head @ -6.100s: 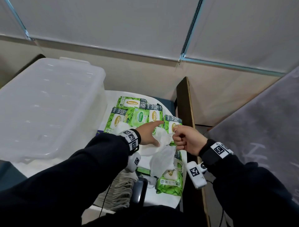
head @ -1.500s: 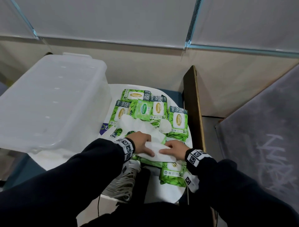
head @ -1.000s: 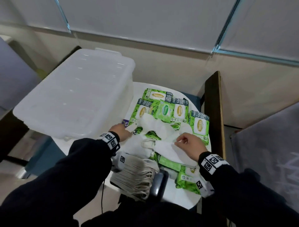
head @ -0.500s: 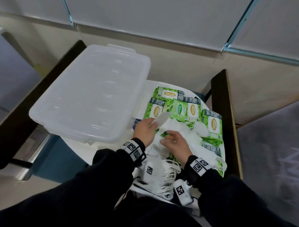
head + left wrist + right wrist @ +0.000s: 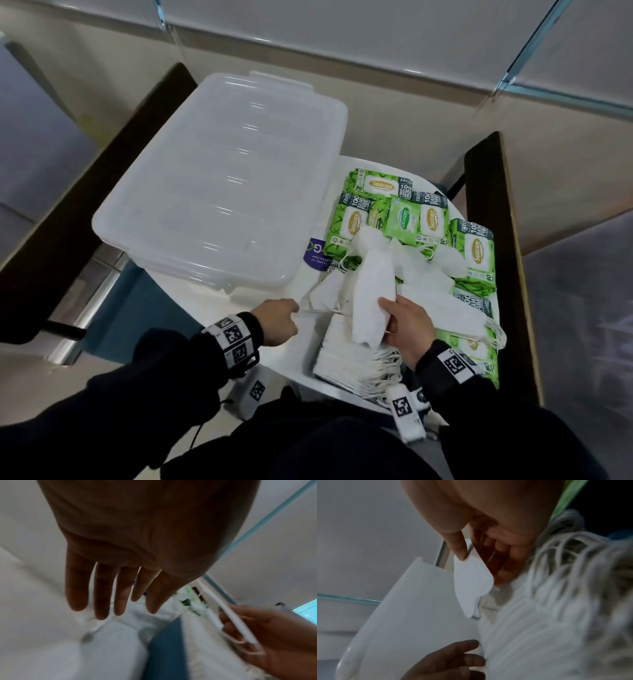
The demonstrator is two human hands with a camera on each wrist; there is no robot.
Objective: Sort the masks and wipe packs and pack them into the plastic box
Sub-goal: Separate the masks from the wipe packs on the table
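My right hand [image 5: 394, 318] pinches a folded white mask [image 5: 371, 298] between thumb and fingers, just above a neat stack of white masks [image 5: 346, 359] at the table's near edge. The right wrist view shows the mask [image 5: 471, 586] in the pinch, with the stack's ear loops [image 5: 565, 574] beside it. My left hand [image 5: 281, 317] hovers left of the stack with straight fingers [image 5: 102, 601], holding nothing. Loose masks [image 5: 421, 274] lie over several green wipe packs [image 5: 431, 219]. The clear plastic box [image 5: 222, 171] stands on the left with its lid on.
All of it sits on a small white round table [image 5: 274, 359]. Dark wooden rails run along the left [image 5: 85, 205] and right [image 5: 496, 240] sides. A purple label [image 5: 317, 253] shows between the box and the packs. A beige wall rises behind.
My left hand let go of the mask and drew back left towards the table edge. The right hand now holds a mask over the stack. The view swung left, showing more of the box.
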